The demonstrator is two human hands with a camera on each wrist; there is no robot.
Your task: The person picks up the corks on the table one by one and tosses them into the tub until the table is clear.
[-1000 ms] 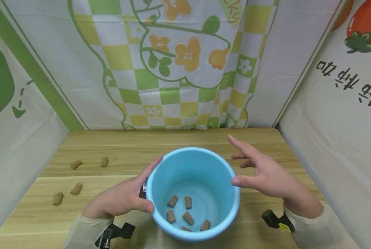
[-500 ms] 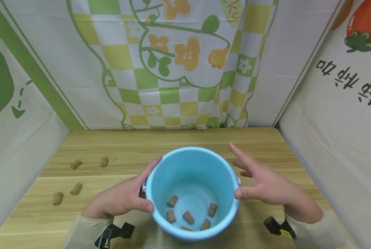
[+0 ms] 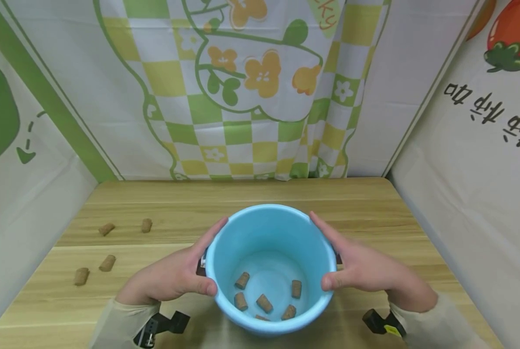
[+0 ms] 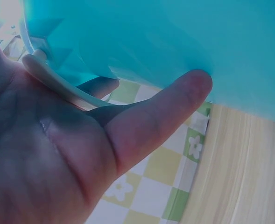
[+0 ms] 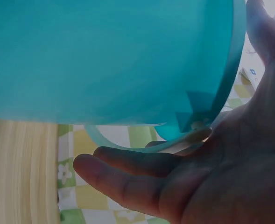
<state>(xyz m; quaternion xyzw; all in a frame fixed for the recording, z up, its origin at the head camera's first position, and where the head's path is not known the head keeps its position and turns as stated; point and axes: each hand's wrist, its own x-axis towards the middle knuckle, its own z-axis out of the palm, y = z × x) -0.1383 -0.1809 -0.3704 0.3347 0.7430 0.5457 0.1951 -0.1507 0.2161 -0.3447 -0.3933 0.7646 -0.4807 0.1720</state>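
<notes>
A light blue bucket [image 3: 270, 225] stands on the table with several corks [image 3: 264, 303] lying in its bottom. My left hand [image 3: 172, 274] grips the bucket's left side, thumb at the rim; in the left wrist view a finger [image 4: 160, 116] presses the outer wall, beside the pale handle [image 4: 58, 86]. On the opposite side, my right hand [image 3: 360, 264] touches the rim with thumb and forefinger. The right wrist view shows its other fingers [image 5: 123, 184] straight, reaching past the handle [image 5: 174, 142], a little apart from the wall [image 5: 104, 60].
Several loose corks [image 3: 107, 263] lie on the left part of the wooden table [image 3: 181, 194]. A patterned curtain [image 3: 260, 135] hangs behind the table's far edge. White printed cloth walls [image 3: 473, 184] rise on both sides.
My right hand has moved inward and now meets the bucket's right rim. One cork inside the bucket has shifted to the right. My left hand has stayed in place.
</notes>
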